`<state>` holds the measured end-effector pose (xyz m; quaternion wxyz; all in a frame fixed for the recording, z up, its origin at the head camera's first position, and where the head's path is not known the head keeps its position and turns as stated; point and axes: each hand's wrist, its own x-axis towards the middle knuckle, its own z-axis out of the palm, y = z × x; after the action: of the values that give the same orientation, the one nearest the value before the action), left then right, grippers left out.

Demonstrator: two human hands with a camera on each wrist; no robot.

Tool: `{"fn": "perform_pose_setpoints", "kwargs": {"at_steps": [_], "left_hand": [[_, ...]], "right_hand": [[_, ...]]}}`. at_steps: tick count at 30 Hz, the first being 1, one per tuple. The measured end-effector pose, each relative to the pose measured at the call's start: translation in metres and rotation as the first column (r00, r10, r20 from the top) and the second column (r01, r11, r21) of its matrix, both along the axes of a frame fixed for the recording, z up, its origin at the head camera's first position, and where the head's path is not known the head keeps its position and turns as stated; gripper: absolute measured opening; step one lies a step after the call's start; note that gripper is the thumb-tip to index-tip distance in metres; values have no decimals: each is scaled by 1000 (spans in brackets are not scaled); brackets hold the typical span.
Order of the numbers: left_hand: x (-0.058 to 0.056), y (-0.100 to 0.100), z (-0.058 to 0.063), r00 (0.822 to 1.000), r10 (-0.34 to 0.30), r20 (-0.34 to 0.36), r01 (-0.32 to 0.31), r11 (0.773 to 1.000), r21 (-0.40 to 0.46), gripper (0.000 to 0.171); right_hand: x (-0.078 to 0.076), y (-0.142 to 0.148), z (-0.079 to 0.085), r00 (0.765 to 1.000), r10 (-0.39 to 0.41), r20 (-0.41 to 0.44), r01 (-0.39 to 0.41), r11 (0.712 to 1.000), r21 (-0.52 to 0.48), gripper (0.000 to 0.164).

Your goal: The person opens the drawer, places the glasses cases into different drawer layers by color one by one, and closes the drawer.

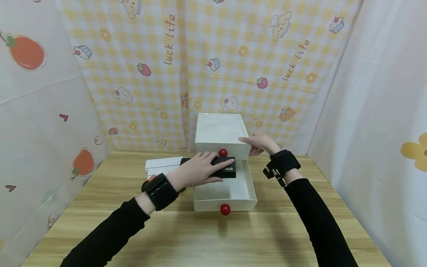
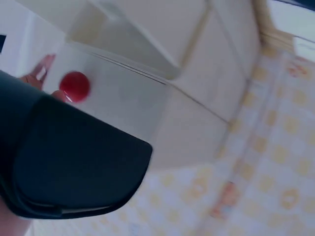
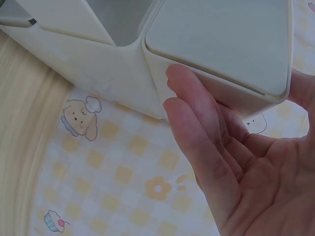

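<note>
A white two-tier drawer box [image 1: 221, 128] stands at the back of the table, with its lower drawer [image 1: 225, 205] pulled out toward me. Each drawer front carries a round red knob [image 1: 225, 209]. My left hand [image 1: 197, 170] grips a black oblong case [image 1: 229, 172] with small pale lettering, held over the open drawer. In the left wrist view the dark case [image 2: 83, 157] hides most of that hand. My right hand [image 1: 261, 142] holds the upper right side of the drawer box, thumb on top and fingers [image 3: 189, 123] along the side wall.
Flat white boxes [image 1: 163, 162] lie left of the drawer box, with a small red item [image 1: 151, 178] partly hidden by my left wrist. A checked curtain [image 1: 146, 92] hangs right behind the wooden table [image 1: 200, 241], and white cloths close off both sides.
</note>
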<state>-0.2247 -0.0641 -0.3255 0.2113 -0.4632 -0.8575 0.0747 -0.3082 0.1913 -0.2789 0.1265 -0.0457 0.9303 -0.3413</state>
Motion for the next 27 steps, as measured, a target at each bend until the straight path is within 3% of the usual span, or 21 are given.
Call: {"fn": "perform_pose_setpoints", "kwargs": {"at_steps": [4,9,15,27], "left_hand": [[-5,26,-1,988,80,132,-63,989,-131,65],[-10,49,-10,938,204,279,-136,960,-245,67],[-12,66,-23,920,256,298,-153,932,-328,66],[-30,79,-34,912,325,250,-197,882,-429,78]], "right_hand": [[0,0,-1,1000,0,3,1,1000,-7,55],[0,-1,0,1000,5,10,-5,1000,1,55],[-1,0,1,1000,9,17,-10,1000,8,55],[-2,0,1,999,0,35,0,1000,-3,55]]}}
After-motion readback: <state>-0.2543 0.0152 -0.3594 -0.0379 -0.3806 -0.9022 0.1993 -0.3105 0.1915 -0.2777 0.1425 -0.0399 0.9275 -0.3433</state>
